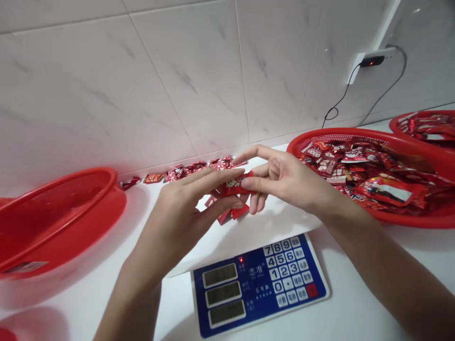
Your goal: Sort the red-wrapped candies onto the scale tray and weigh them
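Both hands meet over the white pan (273,222) of a digital scale (256,279). Between them is a small red candy packet (232,185) with a cartoon print. My left hand (181,208) grips its left side with thumb and fingers. At its right end, my right hand (280,177) pinches it between thumb and fingers, the index finger raised. Several red candies (223,217) lie on the pan just below the packet, partly covered by my left hand. The scale's blue panel has number keys and three displays, too dim to read.
To the right, a red basket (377,218) is heaped with wrapped candies, with another filled basket (426,113) behind it. A red basket (106,208) stands at the left. Loose packets (185,170) line the tiled wall (199,85). A cable (346,90) hangs from a socket.
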The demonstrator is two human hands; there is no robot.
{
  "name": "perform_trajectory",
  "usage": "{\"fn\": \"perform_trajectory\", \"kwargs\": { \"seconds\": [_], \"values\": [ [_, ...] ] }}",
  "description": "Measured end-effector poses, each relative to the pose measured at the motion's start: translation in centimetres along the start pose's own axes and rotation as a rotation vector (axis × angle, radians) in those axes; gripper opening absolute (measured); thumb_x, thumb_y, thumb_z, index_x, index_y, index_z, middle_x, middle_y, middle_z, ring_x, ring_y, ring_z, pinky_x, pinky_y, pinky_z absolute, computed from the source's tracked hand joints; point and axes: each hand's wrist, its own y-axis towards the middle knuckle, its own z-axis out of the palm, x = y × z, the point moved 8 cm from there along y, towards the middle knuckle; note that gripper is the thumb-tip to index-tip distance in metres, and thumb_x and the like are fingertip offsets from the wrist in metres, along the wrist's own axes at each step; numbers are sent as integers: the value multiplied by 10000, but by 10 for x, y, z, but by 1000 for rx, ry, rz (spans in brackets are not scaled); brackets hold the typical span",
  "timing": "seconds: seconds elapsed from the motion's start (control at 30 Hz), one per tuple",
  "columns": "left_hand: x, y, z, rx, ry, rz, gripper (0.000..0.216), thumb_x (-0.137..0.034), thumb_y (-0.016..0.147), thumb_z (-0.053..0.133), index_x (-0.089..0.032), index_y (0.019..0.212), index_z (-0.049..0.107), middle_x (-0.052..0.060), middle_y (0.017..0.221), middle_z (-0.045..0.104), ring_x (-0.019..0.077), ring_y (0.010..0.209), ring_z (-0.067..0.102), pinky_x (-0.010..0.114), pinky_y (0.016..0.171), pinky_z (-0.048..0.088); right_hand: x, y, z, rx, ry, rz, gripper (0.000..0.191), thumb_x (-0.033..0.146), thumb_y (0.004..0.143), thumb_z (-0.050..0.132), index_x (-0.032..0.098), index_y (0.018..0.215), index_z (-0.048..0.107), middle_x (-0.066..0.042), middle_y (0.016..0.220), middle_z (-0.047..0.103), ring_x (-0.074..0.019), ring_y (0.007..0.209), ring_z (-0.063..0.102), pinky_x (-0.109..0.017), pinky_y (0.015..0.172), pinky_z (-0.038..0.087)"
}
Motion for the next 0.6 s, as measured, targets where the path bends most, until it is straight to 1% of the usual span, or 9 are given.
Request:
{"fn": "perform_trajectory", "kwargs": {
  "seconds": [0.07, 0.13, 0.2, 0.27, 0.33, 0.43, 0.47, 0.53, 0.6],
  "values": [
    [-1, 0, -1, -7, 34, 24, 310, -270, 983, 643, -269, 1291, 684, 20, 1050, 776, 149, 823, 727, 228, 707, 559, 4, -2, -2, 4, 15, -15, 260, 201, 906, 732, 177, 1085, 544, 50, 625, 696, -120, 521, 690, -206, 528, 552],
    [-5, 0, -3, -22, 88, 73, 287, -235, 996, 622, -245, 1273, 697, 35, 1070, 763, 144, 850, 721, 221, 703, 549, 5, -2, -4, 8, 26, -13, 268, 248, 903, 747, 167, 1070, 555, 46, 625, 695, -95, 490, 657, -185, 505, 519],
    [-11, -1, -7, -87, 135, 121, 263, -180, 994, 613, -231, 1232, 714, 41, 1062, 748, 139, 873, 710, 222, 712, 540, 5, -1, -5, 11, 42, -22, 295, 299, 891, 767, 164, 1052, 560, 41, 619, 694, -84, 466, 630, -178, 480, 489],
    [-13, -3, -12, -182, 152, 123, 230, -148, 994, 602, -236, 1168, 724, 26, 1025, 745, 128, 851, 700, 222, 692, 526, 5, 0, -6, -10, 61, -39, 325, 349, 872, 785, 164, 1029, 569, 33, 624, 695, -88, 462, 624, -186, 470, 481],
    [-9, -5, -15, -260, 138, 60, 165, -165, 999, 595, -247, 1065, 724, -7, 947, 744, 112, 766, 682, 226, 642, 505, 4, 1, -7, -21, 64, -49, 315, 385, 875, 775, 157, 994, 594, 13, 669, 705, -96, 499, 640, -204, 491, 505],
    [2, -6, -14, -291, 80, -59, 113, -207, 981, 619, -244, 896, 685, -53, 754, 693, 102, 619, 609, 239, 577, 456, 3, 1, -5, -5, -18, -53, 253, 346, 875, 772, 145, 984, 664, -13, 777, 716, -103, 618, 659, -211, 539, 527],
    [6, -6, -13, -281, 53, -98, 134, -216, 967, 631, -238, 839, 664, -61, 681, 650, 102, 576, 569, 244, 548, 426, 3, 1, -6, -21, -62, -63, 214, 309, 869, 776, 146, 973, 685, -7, 777, 706, -95, 626, 642, -199, 525, 508],
    [13, -4, -11, -244, -17, -182, 221, -240, 948, 637, -222, 730, 604, -67, 572, 537, 104, 514, 473, 254, 492, 349, 4, 0, -10, -86, -134, -80, 114, 231, 862, 769, 148, 911, 707, 20, 706, 668, -71, 580, 579, -176, 475, 441],
    [19, -2, -7, -189, -103, -251, 320, -279, 948, 616, -212, 645, 535, -64, 532, 450, 104, 492, 392, 258, 465, 294, 3, 1, -13, -122, -154, -74, 87, 194, 870, 747, 141, 821, 698, 40, 623, 621, -54, 521, 514, -173, 447, 388]
  ]
}}
